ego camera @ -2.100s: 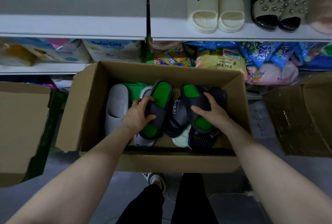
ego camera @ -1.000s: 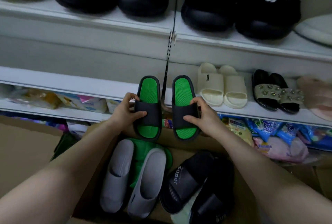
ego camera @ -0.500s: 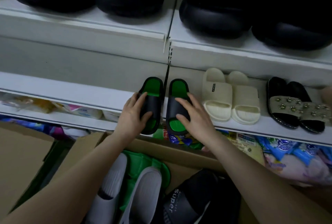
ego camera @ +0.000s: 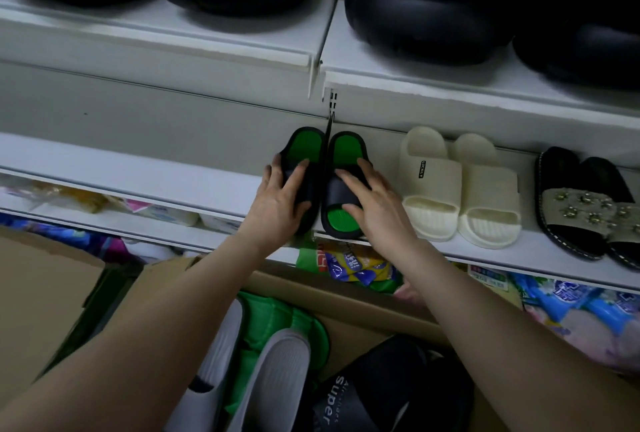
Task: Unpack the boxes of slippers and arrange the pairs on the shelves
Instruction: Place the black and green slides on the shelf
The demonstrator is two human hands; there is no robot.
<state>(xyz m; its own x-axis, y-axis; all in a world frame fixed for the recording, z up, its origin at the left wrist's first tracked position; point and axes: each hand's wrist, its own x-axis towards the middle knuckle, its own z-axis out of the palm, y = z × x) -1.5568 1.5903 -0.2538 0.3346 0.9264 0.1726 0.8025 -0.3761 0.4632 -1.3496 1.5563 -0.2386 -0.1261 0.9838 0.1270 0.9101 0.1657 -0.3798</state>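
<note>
A pair of black slippers with green insoles stands side by side on the white middle shelf (ego camera: pixel 138 185), the left slipper (ego camera: pixel 305 146) and the right slipper (ego camera: pixel 346 150) straddling the upright post. My left hand (ego camera: pixel 278 203) rests flat on the left slipper's strap. Over the right slipper's strap lies my right hand (ego camera: pixel 375 204), fingers straight. Below, the open cardboard box (ego camera: pixel 363 296) holds grey slippers (ego camera: pixel 277 362), green slippers (ego camera: pixel 277 314) and black "super" slippers (ego camera: pixel 367 393).
Cream slippers (ego camera: pixel 429 185) and black studded sandals (ego camera: pixel 581 213) stand to the right on the same shelf. Bulky black slippers (ego camera: pixel 426 16) fill the shelf above. Packaged goods (ego camera: pixel 360 267) sit on the lower shelf. Another cardboard box (ego camera: pixel 34 293) stands at the left.
Both hands lifted the black-and-green pair out of the box, carried it up and set it on the middle shelf; the slippers now sit further back on the shelf.
</note>
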